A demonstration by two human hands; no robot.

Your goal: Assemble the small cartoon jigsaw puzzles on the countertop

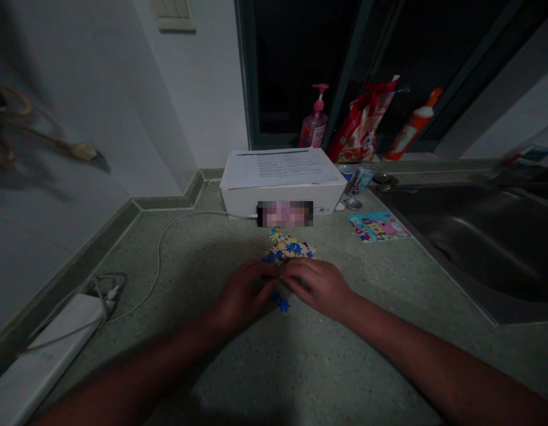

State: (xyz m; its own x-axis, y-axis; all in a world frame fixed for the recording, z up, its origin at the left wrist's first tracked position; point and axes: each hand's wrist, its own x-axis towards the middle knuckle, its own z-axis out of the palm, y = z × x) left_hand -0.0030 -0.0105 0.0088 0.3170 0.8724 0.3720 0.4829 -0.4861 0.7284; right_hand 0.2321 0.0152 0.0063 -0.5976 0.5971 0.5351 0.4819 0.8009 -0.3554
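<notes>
A small heap of jigsaw puzzle pieces, blue, tan and some yellow, lies on the green speckled counter. At its near edge my left hand and my right hand meet, fingertips almost touching. Both are closed in a pinch around a small pale puzzle piece, mostly hidden by the fingers. Just below the fingertips, a couple of blue puzzle pieces rest apart from the heap.
Behind the heap, a phone with a white cable leans on a white box. A colourful card lies beside the sink on the right. A can stands behind it. At left sits a white power strip.
</notes>
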